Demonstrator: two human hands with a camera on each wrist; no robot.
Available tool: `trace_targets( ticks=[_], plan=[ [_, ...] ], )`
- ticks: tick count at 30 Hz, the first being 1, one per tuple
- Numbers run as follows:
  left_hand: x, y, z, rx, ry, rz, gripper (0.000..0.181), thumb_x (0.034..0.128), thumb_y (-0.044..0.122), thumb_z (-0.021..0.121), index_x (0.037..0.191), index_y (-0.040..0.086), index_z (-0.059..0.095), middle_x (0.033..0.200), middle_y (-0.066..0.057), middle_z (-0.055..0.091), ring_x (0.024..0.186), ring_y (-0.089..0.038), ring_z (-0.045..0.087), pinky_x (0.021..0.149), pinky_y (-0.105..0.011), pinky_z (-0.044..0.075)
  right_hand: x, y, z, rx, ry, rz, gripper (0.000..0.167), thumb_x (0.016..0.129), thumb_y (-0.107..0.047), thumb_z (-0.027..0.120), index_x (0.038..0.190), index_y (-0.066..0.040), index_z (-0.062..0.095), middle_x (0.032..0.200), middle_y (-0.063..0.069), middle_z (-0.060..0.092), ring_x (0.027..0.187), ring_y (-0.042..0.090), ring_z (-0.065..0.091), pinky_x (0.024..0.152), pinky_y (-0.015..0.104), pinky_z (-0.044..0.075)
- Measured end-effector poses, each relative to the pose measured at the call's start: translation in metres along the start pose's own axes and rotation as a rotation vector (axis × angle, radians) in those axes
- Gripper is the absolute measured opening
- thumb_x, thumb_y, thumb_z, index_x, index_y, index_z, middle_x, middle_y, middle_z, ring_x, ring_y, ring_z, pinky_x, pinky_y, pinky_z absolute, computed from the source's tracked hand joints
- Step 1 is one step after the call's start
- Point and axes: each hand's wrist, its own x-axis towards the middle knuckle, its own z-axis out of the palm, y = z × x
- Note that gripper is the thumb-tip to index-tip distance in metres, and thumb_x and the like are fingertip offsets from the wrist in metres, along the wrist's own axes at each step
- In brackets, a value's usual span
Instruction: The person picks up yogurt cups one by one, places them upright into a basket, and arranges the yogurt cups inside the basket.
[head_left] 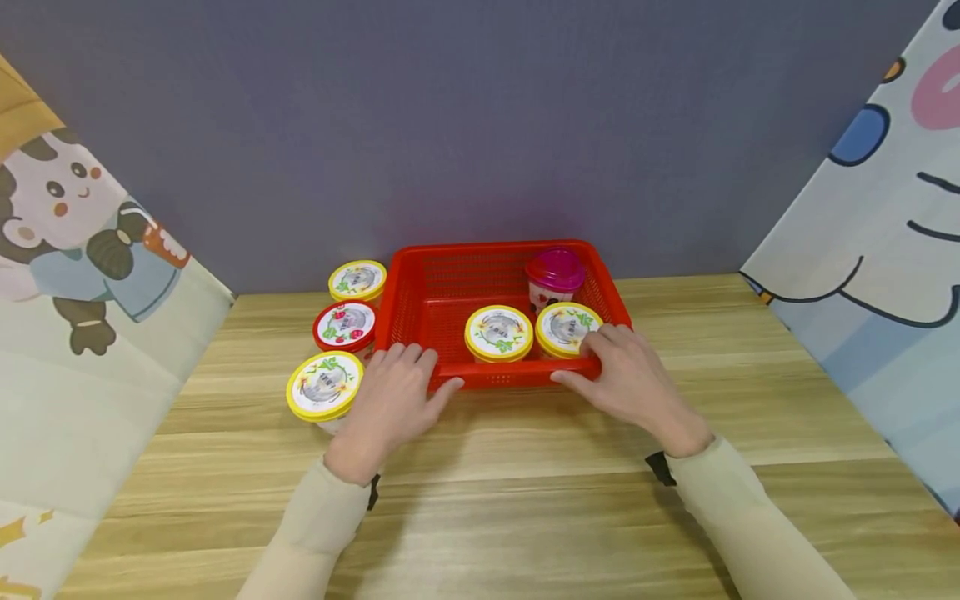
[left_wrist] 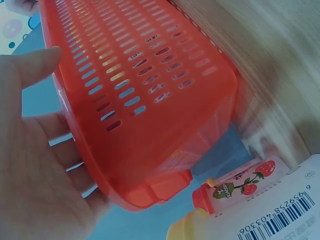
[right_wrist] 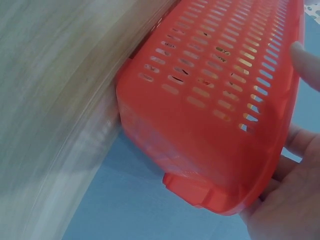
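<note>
A red plastic basket (head_left: pixel 498 377) with slotted walls stands against the grey back wall. My left hand (head_left: pixel 393 396) grips its front rim near the left corner, thumb in front and fingers over the edge. Near the right corner my right hand (head_left: pixel 633 375) holds the same rim. Inside are two yellow-lidded tubs (head_left: pixel 498 333) at the front and a magenta-lidded cup (head_left: pixel 555 275) at the back right. Both wrist views show the basket's slotted front wall (left_wrist: pixel 165 120), with fingers (right_wrist: pixel 282 167) behind the rim.
Left of the basket stand a yellow-lidded tub (head_left: pixel 358 280) at the back, a red-lidded tub (head_left: pixel 345 325), and another yellow-lidded tub (head_left: pixel 325 386) beside my left hand. The wooden table (head_left: pixel 487 517) meets a grey back wall (head_left: pixel 480 125); cartoon-printed panels (head_left: pixel 112 250) flank it.
</note>
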Motion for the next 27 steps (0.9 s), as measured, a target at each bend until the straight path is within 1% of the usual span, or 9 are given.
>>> trace_targets(
  ticks=[5, 7, 11, 14, 18, 22, 25, 27],
  plan=[
    [-0.0003, 0.0009, -0.0003, -0.008, 0.024, 0.01, 0.045, 0.0963, 0.049, 0.062, 0.098, 0.005, 0.065, 0.092, -0.01, 0.061, 0.086, -0.03, 0.056, 0.079, -0.045, 0.046, -0.0002, -0.0007, -0.0008, 0.001, -0.001, 0.005, 0.046, 0.082, -0.049, 0.081, 0.086, -0.007, 0.062, 0.08, 0.005, 0.057, 0.081, 0.025, 0.05, 0.075, 0.041, 0.041],
    [-0.0004, 0.0013, -0.0006, -0.016, 0.028, 0.006, 0.047, 0.0965, 0.051, 0.061, 0.101, 0.005, 0.065, 0.098, -0.012, 0.062, 0.091, -0.032, 0.058, 0.083, -0.046, 0.046, -0.0004, -0.001, -0.001, 0.0, -0.003, 0.007, 0.046, 0.082, -0.049, 0.081, 0.086, -0.007, 0.062, 0.08, 0.005, 0.057, 0.081, 0.025, 0.05, 0.075, 0.041, 0.041],
    [-0.0004, 0.0017, -0.0021, -0.041, 0.015, -0.01, 0.054, 0.0971, 0.056, 0.057, 0.111, 0.004, 0.066, 0.117, -0.016, 0.063, 0.107, -0.035, 0.059, 0.094, -0.05, 0.045, -0.0005, -0.0012, -0.0012, -0.001, -0.005, 0.009, 0.046, 0.082, -0.049, 0.081, 0.085, -0.007, 0.062, 0.08, 0.005, 0.056, 0.081, 0.025, 0.05, 0.074, 0.041, 0.041],
    [-0.0003, 0.0019, -0.0033, -0.064, -0.008, -0.025, 0.062, 0.0975, 0.06, 0.053, 0.122, 0.004, 0.065, 0.131, -0.019, 0.06, 0.12, -0.038, 0.056, 0.102, -0.053, 0.041, -0.0004, -0.0013, -0.0012, -0.002, -0.007, 0.011, 0.046, 0.082, -0.049, 0.081, 0.085, -0.008, 0.061, 0.08, 0.005, 0.056, 0.081, 0.025, 0.05, 0.074, 0.041, 0.041],
    [-0.0009, 0.0018, -0.0046, -0.084, -0.034, -0.04, 0.072, 0.0965, 0.066, 0.049, 0.135, 0.006, 0.061, 0.148, -0.021, 0.05, 0.135, -0.039, 0.046, 0.113, -0.056, 0.031, -0.0002, -0.0016, -0.0012, -0.005, -0.012, 0.014, 0.046, 0.082, -0.05, 0.081, 0.086, -0.008, 0.062, 0.08, 0.005, 0.056, 0.081, 0.025, 0.05, 0.074, 0.041, 0.041],
    [-0.0016, 0.0017, -0.0057, -0.102, -0.06, -0.06, 0.08, 0.0945, 0.07, 0.047, 0.147, 0.011, 0.053, 0.162, -0.018, 0.032, 0.147, -0.039, 0.031, 0.12, -0.057, 0.017, 0.0003, -0.0015, -0.0011, -0.01, -0.018, 0.015, 0.047, 0.082, -0.05, 0.081, 0.086, -0.007, 0.062, 0.081, 0.006, 0.057, 0.081, 0.026, 0.051, 0.074, 0.041, 0.041],
    [-0.002, 0.0017, -0.0064, -0.117, -0.082, -0.072, 0.083, 0.0936, 0.072, 0.047, 0.153, 0.015, 0.047, 0.167, -0.016, 0.021, 0.152, -0.038, 0.02, 0.122, -0.057, 0.009, 0.0005, -0.0015, -0.0011, -0.009, -0.022, 0.017, 0.047, 0.082, -0.05, 0.08, 0.087, -0.007, 0.062, 0.081, 0.006, 0.057, 0.081, 0.026, 0.05, 0.074, 0.041, 0.041],
    [-0.0025, 0.002, -0.0068, -0.122, -0.094, -0.077, 0.084, 0.0931, 0.073, 0.047, 0.155, 0.016, 0.044, 0.168, -0.016, 0.017, 0.153, -0.038, 0.017, 0.122, -0.056, 0.006, 0.0005, -0.0015, -0.0013, -0.006, -0.025, 0.017, 0.047, 0.083, -0.05, 0.08, 0.087, -0.007, 0.062, 0.081, 0.005, 0.057, 0.081, 0.025, 0.05, 0.074, 0.041, 0.041]
  ],
)
